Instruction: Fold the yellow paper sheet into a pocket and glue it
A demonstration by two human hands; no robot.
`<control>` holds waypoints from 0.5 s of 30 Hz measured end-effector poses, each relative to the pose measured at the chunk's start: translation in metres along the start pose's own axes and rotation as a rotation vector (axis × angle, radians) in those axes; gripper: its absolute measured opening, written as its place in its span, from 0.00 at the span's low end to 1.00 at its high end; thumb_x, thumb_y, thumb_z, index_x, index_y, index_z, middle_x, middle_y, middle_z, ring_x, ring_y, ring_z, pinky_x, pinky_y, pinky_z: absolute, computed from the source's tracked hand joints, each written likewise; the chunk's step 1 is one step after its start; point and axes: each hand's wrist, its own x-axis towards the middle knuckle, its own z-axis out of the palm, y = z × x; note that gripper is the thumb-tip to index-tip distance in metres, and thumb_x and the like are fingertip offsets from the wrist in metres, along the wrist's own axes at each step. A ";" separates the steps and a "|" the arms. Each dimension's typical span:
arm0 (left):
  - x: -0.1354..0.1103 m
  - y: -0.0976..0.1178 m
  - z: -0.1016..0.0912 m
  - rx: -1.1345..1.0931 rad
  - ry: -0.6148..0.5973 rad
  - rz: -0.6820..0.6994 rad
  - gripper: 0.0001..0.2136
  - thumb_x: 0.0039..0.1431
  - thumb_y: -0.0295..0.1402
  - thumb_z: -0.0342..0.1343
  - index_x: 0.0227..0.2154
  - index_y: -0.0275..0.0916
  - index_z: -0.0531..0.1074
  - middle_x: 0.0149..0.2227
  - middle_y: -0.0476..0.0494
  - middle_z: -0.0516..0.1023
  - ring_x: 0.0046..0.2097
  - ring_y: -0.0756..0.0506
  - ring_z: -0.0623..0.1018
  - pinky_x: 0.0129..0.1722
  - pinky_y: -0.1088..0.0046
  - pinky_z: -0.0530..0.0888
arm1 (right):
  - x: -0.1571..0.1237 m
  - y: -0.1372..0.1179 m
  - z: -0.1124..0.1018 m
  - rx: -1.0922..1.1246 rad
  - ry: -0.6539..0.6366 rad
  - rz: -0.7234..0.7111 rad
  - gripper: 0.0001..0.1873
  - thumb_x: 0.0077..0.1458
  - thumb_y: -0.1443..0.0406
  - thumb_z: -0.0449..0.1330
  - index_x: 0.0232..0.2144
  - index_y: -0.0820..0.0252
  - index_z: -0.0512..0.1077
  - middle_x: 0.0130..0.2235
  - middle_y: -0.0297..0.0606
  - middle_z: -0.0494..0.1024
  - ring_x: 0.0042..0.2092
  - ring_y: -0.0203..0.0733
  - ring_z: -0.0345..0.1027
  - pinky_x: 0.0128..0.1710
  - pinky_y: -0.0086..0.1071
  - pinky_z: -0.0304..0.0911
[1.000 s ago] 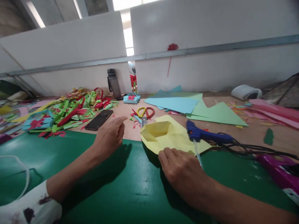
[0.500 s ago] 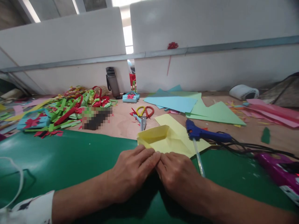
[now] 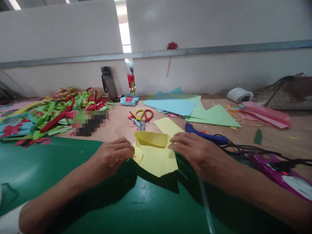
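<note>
A folded sheet of yellow paper (image 3: 156, 159) stands between my hands, its far part bent up into a shallow wall and its near flap lying open toward me. My left hand (image 3: 110, 156) pinches its left side, where a corner curls over. At the right side, my right hand (image 3: 195, 149) has its fingers closed on the edge; the thumb is partly hidden. Another flat yellow sheet (image 3: 167, 125) lies behind. Just beyond the fold are scissors (image 3: 143, 125) with yellow and red handles. A blue glue gun (image 3: 209, 136) rests behind my right hand, its clear glue stick (image 3: 206, 204) running toward me.
Green and red paper strips (image 3: 57, 112) are heaped at the left. Blue sheets (image 3: 170, 105) and green sheets (image 3: 216, 117) lie at the back. A dark bottle (image 3: 109, 84) stands by the white partition. Black cables and a purple device (image 3: 273, 172) are at the right on the green mat (image 3: 136, 204).
My hands have moved apart from the middle of the near edge to the paper's two sides. The near flap now lies open toward me. The view has shifted slightly to the right.
</note>
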 end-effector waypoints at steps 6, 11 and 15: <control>0.000 0.012 -0.010 0.098 0.066 0.143 0.09 0.63 0.26 0.42 0.34 0.38 0.67 0.35 0.40 0.76 0.42 0.45 0.72 0.39 0.69 0.70 | -0.002 -0.004 0.023 0.017 0.017 -0.107 0.16 0.48 0.80 0.51 0.37 0.63 0.71 0.50 0.48 0.68 0.59 0.52 0.49 0.50 0.50 0.54; -0.004 0.006 -0.011 0.396 -0.044 0.122 0.08 0.61 0.25 0.44 0.35 0.38 0.68 0.42 0.41 0.75 0.48 0.42 0.69 0.44 0.64 0.68 | -0.004 -0.017 0.023 0.032 0.024 -0.142 0.10 0.54 0.76 0.50 0.27 0.62 0.69 0.37 0.40 0.75 0.54 0.48 0.57 0.55 0.54 0.43; -0.002 0.003 -0.004 0.481 -0.091 0.045 0.11 0.61 0.23 0.43 0.44 0.37 0.66 0.44 0.39 0.74 0.48 0.41 0.69 0.46 0.61 0.66 | -0.003 -0.026 0.024 0.017 -0.020 -0.180 0.12 0.55 0.76 0.49 0.26 0.61 0.68 0.28 0.35 0.74 0.47 0.43 0.62 0.56 0.55 0.36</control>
